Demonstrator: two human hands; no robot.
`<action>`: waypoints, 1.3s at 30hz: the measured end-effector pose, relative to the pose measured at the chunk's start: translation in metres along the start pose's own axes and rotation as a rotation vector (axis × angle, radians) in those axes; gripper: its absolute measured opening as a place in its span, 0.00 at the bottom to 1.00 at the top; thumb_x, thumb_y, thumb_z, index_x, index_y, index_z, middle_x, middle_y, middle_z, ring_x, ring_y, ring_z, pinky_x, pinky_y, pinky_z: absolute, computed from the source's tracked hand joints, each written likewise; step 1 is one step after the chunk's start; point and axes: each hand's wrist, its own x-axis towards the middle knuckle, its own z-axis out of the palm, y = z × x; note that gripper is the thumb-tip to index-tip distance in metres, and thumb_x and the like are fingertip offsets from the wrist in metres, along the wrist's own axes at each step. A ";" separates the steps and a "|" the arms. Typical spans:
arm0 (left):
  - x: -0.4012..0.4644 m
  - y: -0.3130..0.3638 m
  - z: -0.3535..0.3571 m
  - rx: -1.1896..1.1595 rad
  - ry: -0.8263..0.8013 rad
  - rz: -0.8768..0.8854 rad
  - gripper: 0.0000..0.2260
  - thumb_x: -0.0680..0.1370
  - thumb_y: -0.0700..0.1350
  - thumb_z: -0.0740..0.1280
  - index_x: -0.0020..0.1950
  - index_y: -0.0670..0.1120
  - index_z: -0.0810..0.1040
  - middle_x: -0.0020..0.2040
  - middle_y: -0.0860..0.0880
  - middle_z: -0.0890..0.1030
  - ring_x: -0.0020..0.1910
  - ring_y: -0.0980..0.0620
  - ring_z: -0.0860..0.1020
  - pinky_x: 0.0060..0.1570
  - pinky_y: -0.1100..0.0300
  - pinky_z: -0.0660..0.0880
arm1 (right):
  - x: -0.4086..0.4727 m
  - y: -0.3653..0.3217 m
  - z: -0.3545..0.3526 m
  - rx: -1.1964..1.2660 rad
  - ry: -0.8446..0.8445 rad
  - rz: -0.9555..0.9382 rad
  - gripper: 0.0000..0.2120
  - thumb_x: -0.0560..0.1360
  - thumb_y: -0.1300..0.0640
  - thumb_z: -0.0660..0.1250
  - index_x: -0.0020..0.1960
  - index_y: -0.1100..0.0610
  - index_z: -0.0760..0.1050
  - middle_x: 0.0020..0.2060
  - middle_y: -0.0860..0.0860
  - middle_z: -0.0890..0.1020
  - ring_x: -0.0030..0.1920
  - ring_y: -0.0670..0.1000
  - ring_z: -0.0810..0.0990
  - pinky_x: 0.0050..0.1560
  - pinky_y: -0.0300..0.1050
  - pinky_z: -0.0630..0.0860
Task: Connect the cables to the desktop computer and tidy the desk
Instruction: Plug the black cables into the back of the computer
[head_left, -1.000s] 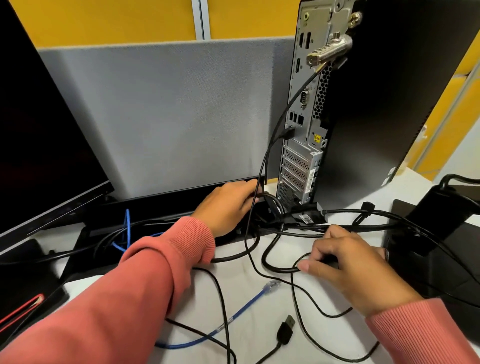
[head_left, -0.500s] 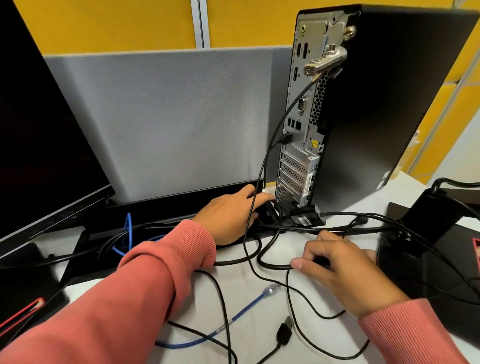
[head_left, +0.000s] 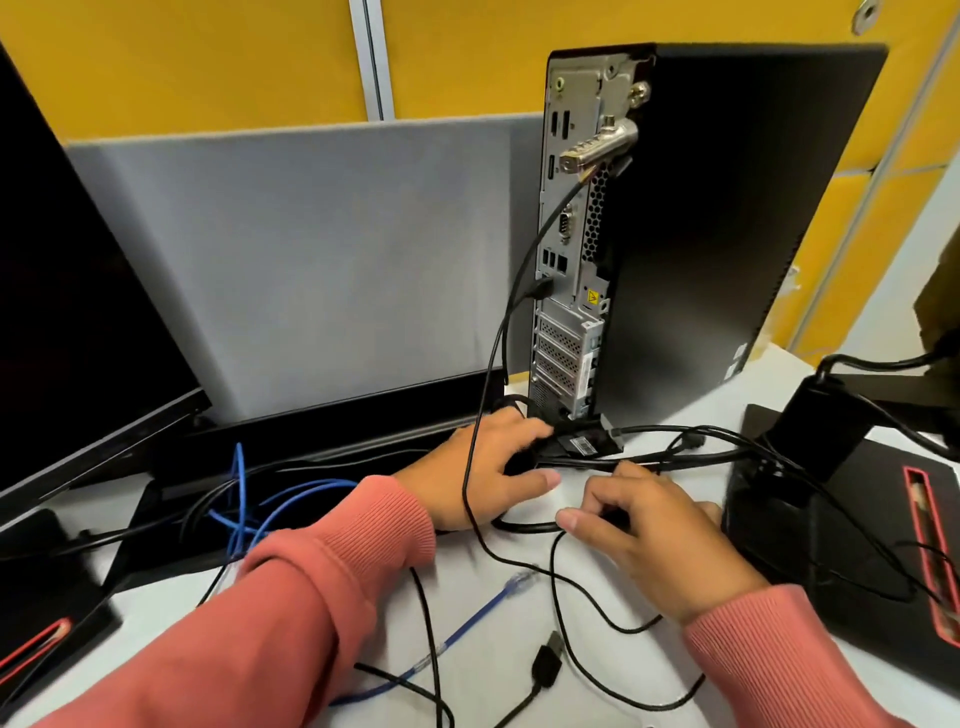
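Blue network cable trails loose across the white desk at the left, then the left hand curls round a black plug, it seems, at the foot of the upright computer tower, while the right hand pinches a black cable.

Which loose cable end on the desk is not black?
The blue network cable, ending in a clear plug; the USB plug nearby is black.

The desktop computer stands behind my hands; the monitor is at my left, cables lie before me.
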 end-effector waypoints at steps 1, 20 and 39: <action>0.001 0.001 0.001 -0.021 0.026 0.004 0.16 0.78 0.62 0.63 0.60 0.54 0.75 0.49 0.56 0.72 0.50 0.57 0.72 0.55 0.59 0.70 | 0.000 0.001 -0.001 0.007 -0.006 0.005 0.19 0.73 0.33 0.66 0.41 0.49 0.76 0.41 0.46 0.75 0.48 0.43 0.73 0.49 0.50 0.61; -0.011 0.001 -0.003 -0.257 0.234 -0.057 0.05 0.82 0.54 0.66 0.55 0.55 0.78 0.49 0.53 0.82 0.49 0.51 0.81 0.55 0.45 0.78 | 0.000 0.004 -0.005 0.109 -0.100 0.001 0.24 0.69 0.27 0.61 0.38 0.47 0.74 0.37 0.45 0.75 0.43 0.46 0.74 0.58 0.61 0.72; -0.015 -0.020 -0.033 -0.179 0.123 -0.107 0.06 0.82 0.49 0.69 0.58 0.57 0.80 0.54 0.58 0.85 0.55 0.58 0.82 0.62 0.50 0.77 | 0.002 0.007 -0.010 0.218 -0.045 -0.152 0.04 0.74 0.42 0.73 0.47 0.40 0.81 0.43 0.44 0.77 0.47 0.44 0.77 0.53 0.50 0.76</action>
